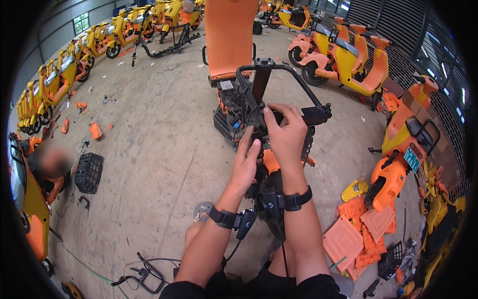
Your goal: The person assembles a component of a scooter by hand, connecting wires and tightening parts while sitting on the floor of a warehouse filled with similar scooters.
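Left hand (pixel 246 162): forearm raised from lower edge, fingers extended upward, tips touching the black wiring cluster (pixel 244 117) on the stripped scooter frame (pixel 279 74) directly ahead. Right hand (pixel 286 132): wrist strapped, fingers curled closed over the same cluster, just beside the left. Orange panels (pixel 348 239) lie on floor at right

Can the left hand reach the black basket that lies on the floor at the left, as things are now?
Probably not without moving. The left hand is up at the black scooter frame in front, beside the right hand. The black basket lies well off to the left, though bare concrete floor leaves the way free.
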### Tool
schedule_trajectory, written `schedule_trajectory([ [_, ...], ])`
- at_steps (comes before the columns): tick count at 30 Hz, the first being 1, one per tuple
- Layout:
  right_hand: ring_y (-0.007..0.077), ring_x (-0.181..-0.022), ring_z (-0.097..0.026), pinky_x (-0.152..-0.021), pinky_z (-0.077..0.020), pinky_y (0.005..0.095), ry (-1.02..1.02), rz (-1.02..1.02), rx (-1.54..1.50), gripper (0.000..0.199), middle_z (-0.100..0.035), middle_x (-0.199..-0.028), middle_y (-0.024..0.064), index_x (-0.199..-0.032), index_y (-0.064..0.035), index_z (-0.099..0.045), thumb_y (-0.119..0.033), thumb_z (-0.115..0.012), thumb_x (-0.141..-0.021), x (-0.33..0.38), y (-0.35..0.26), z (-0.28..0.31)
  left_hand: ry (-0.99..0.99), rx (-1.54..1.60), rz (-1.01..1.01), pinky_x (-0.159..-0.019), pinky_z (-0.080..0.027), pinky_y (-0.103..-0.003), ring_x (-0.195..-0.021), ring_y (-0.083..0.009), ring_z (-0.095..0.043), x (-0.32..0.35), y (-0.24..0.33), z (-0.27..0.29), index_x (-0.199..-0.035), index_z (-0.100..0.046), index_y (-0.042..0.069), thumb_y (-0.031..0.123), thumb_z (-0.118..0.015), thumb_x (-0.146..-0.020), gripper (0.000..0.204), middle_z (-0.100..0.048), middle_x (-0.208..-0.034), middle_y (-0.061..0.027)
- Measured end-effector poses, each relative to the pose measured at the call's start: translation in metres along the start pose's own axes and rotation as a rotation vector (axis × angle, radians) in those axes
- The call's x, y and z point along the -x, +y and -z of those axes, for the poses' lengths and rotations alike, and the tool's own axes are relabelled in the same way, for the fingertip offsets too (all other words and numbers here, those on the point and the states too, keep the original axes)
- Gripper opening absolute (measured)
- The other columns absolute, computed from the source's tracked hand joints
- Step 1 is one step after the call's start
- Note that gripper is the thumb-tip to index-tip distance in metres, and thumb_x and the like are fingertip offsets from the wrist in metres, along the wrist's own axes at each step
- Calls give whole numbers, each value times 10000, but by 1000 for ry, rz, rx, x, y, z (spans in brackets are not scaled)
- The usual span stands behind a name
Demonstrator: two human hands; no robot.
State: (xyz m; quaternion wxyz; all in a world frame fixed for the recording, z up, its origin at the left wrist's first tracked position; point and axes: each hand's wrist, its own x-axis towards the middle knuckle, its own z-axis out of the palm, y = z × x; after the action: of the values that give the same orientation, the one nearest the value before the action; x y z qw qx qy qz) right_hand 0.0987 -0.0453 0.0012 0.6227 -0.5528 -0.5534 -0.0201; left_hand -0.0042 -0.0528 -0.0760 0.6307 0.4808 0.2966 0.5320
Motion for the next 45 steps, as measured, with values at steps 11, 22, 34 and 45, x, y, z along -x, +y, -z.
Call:
schedule_trajectory([
  [11, 295, -945, -683, -813, -538, 362, -80, -13, -13, 278, -676, -1087, 125, -1046, -40, -732, -147, -766, -791, -3, -1, 8, 198, -266, -548, -910, -501, -297, -1049, -168, -639, -41, 61, -18, -1350, -561, -15, 137, -592, -994, 389, -649, -1272, -134],
  [22, 188, -604, -582, -632, -486, 290, -64, -126, -128, 244, -701, -1022, 103, -1027, -15, -719, -87, -621, -816, -10, 14, 25, -74, -204, -310, -884, -526, -276, -954, -126, -669, -54, 48, -9, -1155, -698, -37, 94, -612, -980, 234, -738, -1068, -91],
  [34, 77, -562, -481, -551, -406, 255, -149, -237, -148, 204, -701, -785, 72, -1056, -23, -754, -75, -672, -877, -14, 16, 33, 16, -307, -554, -841, -495, -300, -951, -157, -624, -60, 42, -21, -1148, -709, -9, 117, -647, -953, 240, -672, -1054, -105],
  [45, 27, -557, -368, -503, -296, 225, -131, -289, -244, 207, -561, -637, -51, -1044, -17, -767, -130, -757, -871, -13, 24, 34, 4, -412, -582, -881, -495, -329, -965, -220, -648, -58, 41, -23, -1060, -695, -9, 91, -625, -939, 172, -662, -1017, -126],
])
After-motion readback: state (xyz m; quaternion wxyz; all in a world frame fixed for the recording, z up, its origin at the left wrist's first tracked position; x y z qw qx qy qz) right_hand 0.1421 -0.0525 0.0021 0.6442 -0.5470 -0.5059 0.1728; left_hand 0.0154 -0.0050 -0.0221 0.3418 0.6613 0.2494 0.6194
